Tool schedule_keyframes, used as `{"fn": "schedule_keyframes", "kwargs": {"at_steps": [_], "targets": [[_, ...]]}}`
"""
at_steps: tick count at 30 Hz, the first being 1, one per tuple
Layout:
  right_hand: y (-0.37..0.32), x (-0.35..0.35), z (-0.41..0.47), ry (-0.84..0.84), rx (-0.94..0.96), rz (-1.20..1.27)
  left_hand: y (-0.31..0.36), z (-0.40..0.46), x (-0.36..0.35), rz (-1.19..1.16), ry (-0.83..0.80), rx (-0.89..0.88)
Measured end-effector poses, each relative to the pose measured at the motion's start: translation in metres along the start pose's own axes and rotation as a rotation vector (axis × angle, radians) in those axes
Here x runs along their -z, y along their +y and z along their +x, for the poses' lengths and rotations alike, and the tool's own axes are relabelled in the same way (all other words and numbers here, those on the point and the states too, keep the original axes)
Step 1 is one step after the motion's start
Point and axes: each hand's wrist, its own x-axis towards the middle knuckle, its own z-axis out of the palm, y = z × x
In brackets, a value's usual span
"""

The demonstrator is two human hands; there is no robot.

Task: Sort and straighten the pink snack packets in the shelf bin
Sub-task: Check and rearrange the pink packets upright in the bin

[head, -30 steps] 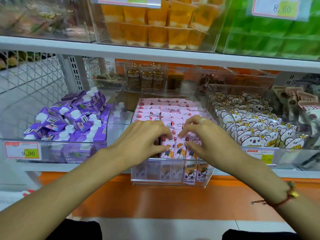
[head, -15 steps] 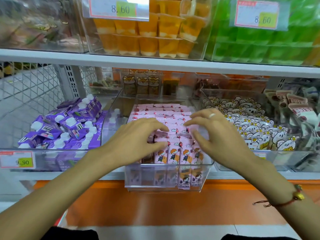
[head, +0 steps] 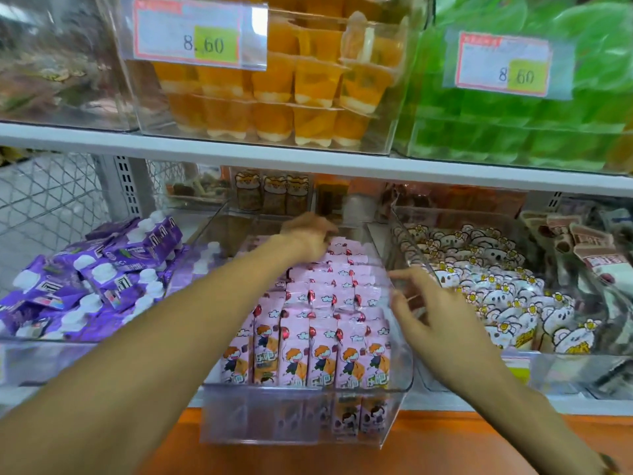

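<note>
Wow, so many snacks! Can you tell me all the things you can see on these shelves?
pink snack packets: many, pink with a cartoon figure, standing in rows in the middle bin
clear plastic bin: one, see-through, middle of the lower shelf, front edge overhanging
purple spouted pouches: many, purple with white caps, heaped in the left bin
white bear-print packets: many, white with yellow flowers, right bin
orange jelly cups: many, orange, stacked in the upper middle bin
green packets: many, green, blurred, upper right bin
price tags: two, both reading 8.60, upper bins
left hand: one, reaching to the back rows of pink packets
right hand: one, fingers spread, at the bin's right side
</note>
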Motion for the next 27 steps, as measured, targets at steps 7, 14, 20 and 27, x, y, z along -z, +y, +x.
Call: {"fn": "schedule_keyframes", "kwargs": {"at_steps": [7, 14, 20, 27], "targets": [[0.000, 0.000, 0.002, -0.020, -0.035, 0.030, 0.008, 0.022, -0.010, 0.086, 0.101, 0.098], [0.001, -0.001, 0.003, -0.001, -0.034, 0.024, 0.010, 0.025, -0.004, -0.268, 0.357, 0.213], [0.001, -0.002, 0.004, 0.033, -0.022, -0.014, 0.014, -0.010, 0.020, -0.883, 0.567, 0.292], [-0.031, 0.006, 0.006, 0.205, 0.061, 0.073, 0.016, -0.125, 0.033, -1.106, 0.648, 0.189]]}}
